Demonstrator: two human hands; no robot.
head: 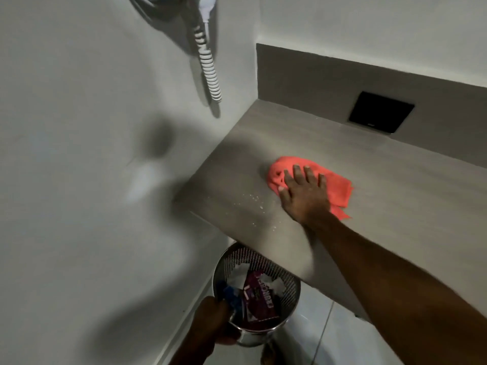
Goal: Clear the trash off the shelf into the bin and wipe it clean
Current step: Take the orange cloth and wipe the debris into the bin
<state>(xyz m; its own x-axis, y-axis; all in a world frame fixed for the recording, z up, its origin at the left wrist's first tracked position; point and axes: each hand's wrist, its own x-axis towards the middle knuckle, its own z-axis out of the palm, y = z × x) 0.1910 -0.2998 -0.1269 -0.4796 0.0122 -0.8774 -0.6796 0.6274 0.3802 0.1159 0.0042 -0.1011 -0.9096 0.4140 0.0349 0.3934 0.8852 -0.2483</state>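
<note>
My right hand [303, 196] lay spread flat on the coral-pink cloth [340, 185] mid grey shelf [395, 206], left hand [210, 322] gripping the perforated steel bin [284, 264] beneath; I judged firm overlapping strokes towards the droplets [254, 200] best.

Bathroom, likely hotel or home. Cues: wall-mounted hair dryer [208, 6] with coiled cord [209, 72] on plain white wall [79, 127]; grey tiled shelf [382, 185] with matching upstand holding a black square flush plate [381, 112]; glossy white floor tiles [311, 335]; small perforated metal bin [287, 277] of wrappers under the shelf edge; water droplets [257, 200] on shelf.
</note>
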